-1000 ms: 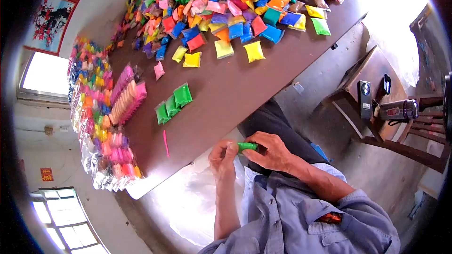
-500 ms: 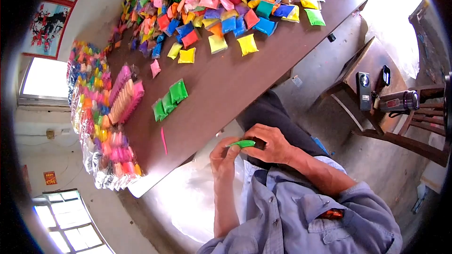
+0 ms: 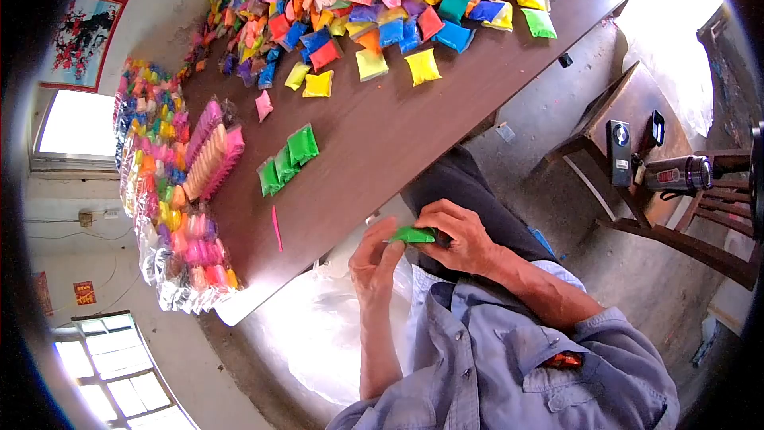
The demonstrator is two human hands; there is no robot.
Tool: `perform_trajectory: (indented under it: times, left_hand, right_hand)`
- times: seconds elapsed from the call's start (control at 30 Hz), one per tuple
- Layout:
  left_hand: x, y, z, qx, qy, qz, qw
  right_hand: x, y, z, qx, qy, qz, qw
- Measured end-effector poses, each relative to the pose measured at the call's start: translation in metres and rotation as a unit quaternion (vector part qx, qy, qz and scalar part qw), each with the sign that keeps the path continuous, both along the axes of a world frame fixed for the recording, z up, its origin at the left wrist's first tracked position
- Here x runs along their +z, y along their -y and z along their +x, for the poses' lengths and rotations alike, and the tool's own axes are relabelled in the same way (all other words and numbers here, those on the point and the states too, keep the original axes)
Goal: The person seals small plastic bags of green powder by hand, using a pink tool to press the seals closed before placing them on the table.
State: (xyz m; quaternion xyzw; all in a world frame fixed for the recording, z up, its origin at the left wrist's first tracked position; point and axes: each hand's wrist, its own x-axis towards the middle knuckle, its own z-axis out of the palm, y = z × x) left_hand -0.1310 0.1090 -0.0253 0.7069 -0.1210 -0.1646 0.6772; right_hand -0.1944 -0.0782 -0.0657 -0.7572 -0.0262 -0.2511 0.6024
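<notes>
Bare left hand [image 3: 371,261] and bare right hand [image 3: 463,240] close together on my remote feed, fingers of both pinching a small green plastic packet [image 3: 414,235], held near a smooth brown tabletop's [image 3: 382,139] edge

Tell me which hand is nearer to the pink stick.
Left. The left hand is right of the pink stick; the right hand is farther right, on the far end of the green packet.

No text is legible: marks on the red notice [image 3: 84,293] and dark flask [image 3: 673,173] are too small.
</notes>
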Motion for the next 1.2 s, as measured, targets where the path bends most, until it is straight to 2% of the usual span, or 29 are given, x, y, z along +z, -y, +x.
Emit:
perform_trajectory:
  times: [0.1, 0.17, 0.33, 0.47, 0.63, 0.7, 0.73, 0.77, 0.8, 0.83, 0.9, 0.93, 1.1, 1.2]
  left_hand:
    - [0.005, -0.001, 0.0, 0.0, -0.027, -0.008, 1.0]
    - [0.004, -0.004, 0.0, -0.004, 0.014, 0.015, 1.0]
    - [0.01, -0.009, 0.002, -0.004, -0.002, 0.02, 1.0]
    - [0.017, -0.008, 0.005, 0.011, 0.003, 0.054, 0.998]
    - [0.012, -0.035, 0.03, 0.118, -0.007, 0.048, 0.992]
    - [0.008, -0.062, 0.054, 0.229, 0.018, 0.118, 0.966]
    - [0.001, -0.08, 0.069, 0.231, 0.021, 0.119, 0.965]
    - [-0.007, -0.101, 0.085, 0.266, 0.111, 0.232, 0.929]
    - [-0.01, -0.119, 0.099, 0.295, 0.198, 0.338, 0.871]
    - [-0.008, -0.131, 0.111, 0.296, 0.2, 0.338, 0.871]
    - [-0.002, -0.146, 0.132, 0.237, 0.321, 0.467, 0.789]
    - [0.002, -0.147, 0.14, 0.233, 0.31, 0.512, 0.766]
    - [0.018, -0.163, 0.167, 0.164, 0.336, 0.559, 0.74]
    - [0.025, -0.17, 0.176, 0.119, 0.297, 0.613, 0.723]
  right_hand:
    - [-0.003, -0.001, 0.001, -0.008, 0.02, -0.009, 1.0]
    - [-0.003, -0.001, 0.002, -0.013, 0.034, -0.014, 0.999]
    - [0.009, -0.001, 0.0, 0.029, -0.029, 0.038, 0.998]
    - [0.004, -0.003, 0.002, 0.044, -0.014, 0.049, 0.998]
    - [0.016, -0.003, 0.003, -0.073, -0.026, 0.05, 0.996]
    - [0.019, 0.005, 0.012, -0.143, 0.023, 0.001, 0.989]
    - [0.023, 0.01, 0.017, -0.164, 0.023, -0.02, 0.986]
    - [0.025, 0.014, 0.022, -0.175, 0.028, -0.029, 0.984]
    - [0.024, 0.017, 0.029, -0.19, 0.048, -0.039, 0.98]
    - [0.022, 0.02, 0.036, -0.206, 0.067, -0.049, 0.975]
    - [0.023, 0.024, 0.046, -0.215, 0.066, -0.058, 0.973]
    - [0.023, 0.024, 0.049, -0.223, 0.064, -0.068, 0.97]
    - [0.007, 0.01, 0.064, -0.218, 0.06, -0.078, 0.971]
    - [0.001, 0.005, 0.063, -0.195, 0.042, -0.111, 0.974]
